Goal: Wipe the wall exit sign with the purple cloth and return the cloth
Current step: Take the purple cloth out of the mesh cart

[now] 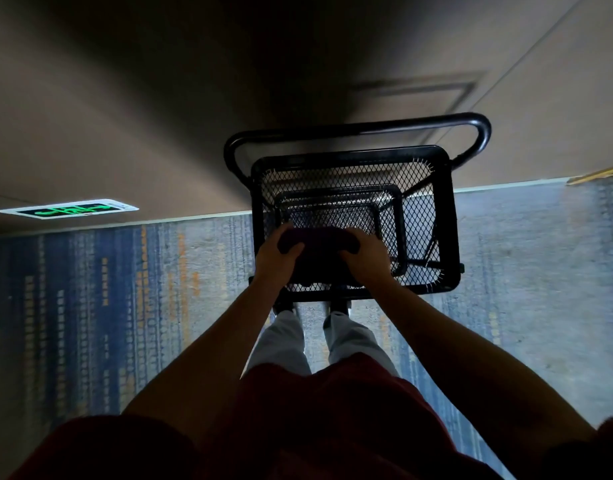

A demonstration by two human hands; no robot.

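Note:
The purple cloth (317,251) lies bunched in the near part of the top basket of a black mesh cart (450,216). My left hand (275,256) grips its left end and my right hand (365,258) grips its right end, fingers curled over the fabric. The exit sign (69,210), white-framed with glowing green figures, sits low on the beige wall at the far left, just above the carpet line. It is well to the left of the cart and both hands.
The cart has a curved black handle (360,128) on its far side, close to the wall. Lower mesh shelves show through the top basket. Blue and orange patterned carpet (125,306) covers the floor. My legs and shoes stand right behind the cart.

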